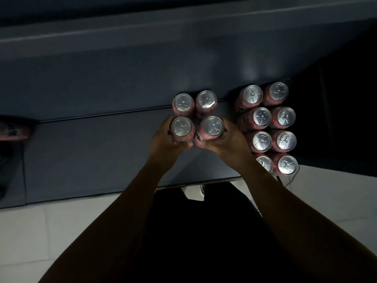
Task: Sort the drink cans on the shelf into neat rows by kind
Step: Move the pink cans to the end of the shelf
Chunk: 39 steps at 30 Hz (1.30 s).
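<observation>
Head view, dim, can labels unreadable. Left hand (163, 140) is curled round the front-left can (182, 127) and right hand (228, 145) round the front-right can (213, 125), just before two rear cans (206, 100) on the dark shelf (102, 150). The right forearm partly hides the nearest can (265, 163) of the eight-can block (262, 117). A pinkish object (14, 129) is cut off at the left edge.

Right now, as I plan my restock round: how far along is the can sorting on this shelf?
Done: eight cans stand in two columns at the right. In hand: the left hand grips one can and the right hand a second can, side by side in front of two standing cans. Remaining: a pinkish thing at the far left edge, too dim to identify, may need placing.
</observation>
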Motion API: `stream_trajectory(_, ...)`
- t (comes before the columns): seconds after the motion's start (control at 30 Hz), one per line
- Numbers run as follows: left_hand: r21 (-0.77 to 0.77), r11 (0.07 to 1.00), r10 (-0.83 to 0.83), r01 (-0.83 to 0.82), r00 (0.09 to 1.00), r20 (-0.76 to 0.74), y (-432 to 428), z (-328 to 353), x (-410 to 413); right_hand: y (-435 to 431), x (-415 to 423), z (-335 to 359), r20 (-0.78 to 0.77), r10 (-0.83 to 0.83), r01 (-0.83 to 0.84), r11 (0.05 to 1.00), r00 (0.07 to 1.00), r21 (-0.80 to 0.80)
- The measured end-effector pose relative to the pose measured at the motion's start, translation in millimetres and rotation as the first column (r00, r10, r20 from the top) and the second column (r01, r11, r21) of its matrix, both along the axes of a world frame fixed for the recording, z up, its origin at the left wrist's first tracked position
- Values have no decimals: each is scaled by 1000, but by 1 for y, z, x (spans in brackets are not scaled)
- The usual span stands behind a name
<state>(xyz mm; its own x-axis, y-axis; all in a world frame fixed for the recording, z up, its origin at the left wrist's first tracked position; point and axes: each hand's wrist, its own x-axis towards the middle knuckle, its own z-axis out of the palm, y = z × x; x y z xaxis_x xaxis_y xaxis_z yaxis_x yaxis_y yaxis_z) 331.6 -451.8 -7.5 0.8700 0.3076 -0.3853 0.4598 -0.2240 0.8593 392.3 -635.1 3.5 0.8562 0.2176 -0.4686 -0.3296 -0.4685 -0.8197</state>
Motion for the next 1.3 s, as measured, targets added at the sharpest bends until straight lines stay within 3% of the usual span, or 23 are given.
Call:
stream_trajectory(0.4, -17, 989, 144, -144, 989, 27, -19, -57, 6, -4, 12, -39, 88, 78, -73, 995, 993, -60)
stream_trajectory(0.77, 91, 995, 32, -28, 999, -39, -11, -29, 2, -3, 7, -19, 138, 173, -143, 969, 975, -202)
stream_trajectory(0.93, 352, 930, -49, 103, 986, -161, -8, 15, -15, 2, -5, 21, 113, 358, -261, 831, 927, -492)
stream_trajectory(1.07, 578, 780, -98, 237, 960, -262, -10, 56, -34, 11, -9, 61, 24, 545, -404, 649, 838, -645)
stream_trajectory(1.17, 667, 717, -14, 203, 961, -278, -12, 88, -46, 23, -13, 92, 31, 621, -421, 566, 783, -708)
stream_trajectory(1.3, 765, 625, 57, 155, 968, -243, -7, 120, -64, 42, -22, 121, 92, 697, -426, 532, 711, -732)
